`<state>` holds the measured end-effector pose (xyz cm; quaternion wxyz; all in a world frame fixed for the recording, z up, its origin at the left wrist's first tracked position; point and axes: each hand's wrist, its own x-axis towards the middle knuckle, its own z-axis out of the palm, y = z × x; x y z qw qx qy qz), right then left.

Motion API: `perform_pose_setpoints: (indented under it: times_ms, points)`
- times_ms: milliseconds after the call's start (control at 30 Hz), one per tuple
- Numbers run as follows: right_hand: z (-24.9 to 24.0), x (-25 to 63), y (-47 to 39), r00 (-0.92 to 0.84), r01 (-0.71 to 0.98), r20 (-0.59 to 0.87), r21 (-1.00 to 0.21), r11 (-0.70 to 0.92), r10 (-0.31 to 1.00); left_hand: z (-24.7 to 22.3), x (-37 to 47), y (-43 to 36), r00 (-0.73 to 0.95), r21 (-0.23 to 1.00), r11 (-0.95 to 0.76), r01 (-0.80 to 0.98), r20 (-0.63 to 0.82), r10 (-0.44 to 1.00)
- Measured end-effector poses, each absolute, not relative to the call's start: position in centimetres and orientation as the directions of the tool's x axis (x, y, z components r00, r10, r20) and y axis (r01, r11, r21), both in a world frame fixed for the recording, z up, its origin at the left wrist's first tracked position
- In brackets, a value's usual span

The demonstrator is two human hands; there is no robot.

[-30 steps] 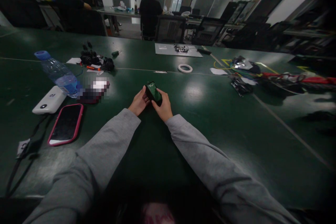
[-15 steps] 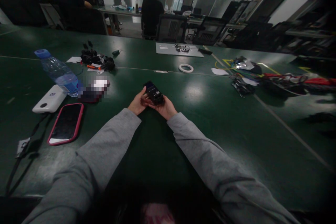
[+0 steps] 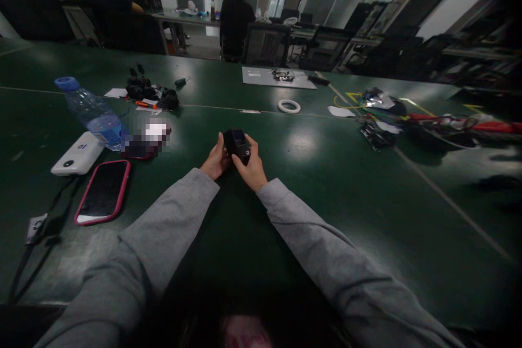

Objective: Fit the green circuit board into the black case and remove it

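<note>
Between both hands, over the middle of the green table, is a small black box point(image 3: 237, 144) with tiny white print on one end. My left hand point(image 3: 215, 163) is closed on its left side, thumb raised along the edge and the other fingers mostly hidden behind or beneath it. On the right, my right hand point(image 3: 253, 168) grips the box with the thumb at the near end and the fingers over the far right edge. The box is tilted, and what kind of item it is I cannot tell.
To the left stand a blue-capped water bottle point(image 3: 87, 111), a white power bank point(image 3: 77, 155) with a cable, and a red-rimmed phone point(image 3: 104, 191). A tape roll point(image 3: 289, 106) lies ahead. Tangled wires point(image 3: 383, 100) spread at right. A person point(image 3: 236, 16) sits beyond the table.
The black box has turned and tipped up in the hands. My right hand has shifted from supporting underneath to gripping its right side with thumb and fingers.
</note>
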<state>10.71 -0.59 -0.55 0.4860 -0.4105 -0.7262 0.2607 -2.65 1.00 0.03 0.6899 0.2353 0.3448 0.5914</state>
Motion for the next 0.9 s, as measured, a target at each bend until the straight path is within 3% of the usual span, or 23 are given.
perform_pose_setpoints:
  times_ms: [133, 400, 667, 900]
  points:
    - [-0.1, 10.3, -1.4, -0.113, 0.348, 0.528, -0.772, 0.531, 0.842, 0.2, -2.8, 0.9, 0.146, 0.723, 0.253, -0.642, -0.209, 0.967]
    - [-0.6, 9.4, -2.6, -0.172, 0.448, 0.602, -0.657, 0.606, 0.780, -0.1, -2.9, 1.0, 0.261, 0.688, 0.312, -0.655, -0.182, 0.948]
    - [1.2, 9.4, -4.6, -0.291, 0.576, 0.723, -0.391, 0.718, 0.627, 1.3, -2.7, -0.7, 0.339, 0.621, 0.362, -0.695, -0.161, 0.927]
    - [1.6, 9.2, -4.7, -0.524, 0.555, 0.586, -0.317, 0.769, 0.619, 1.0, -4.1, 0.4, 0.214, 0.597, 0.308, -0.740, -0.225, 0.951]
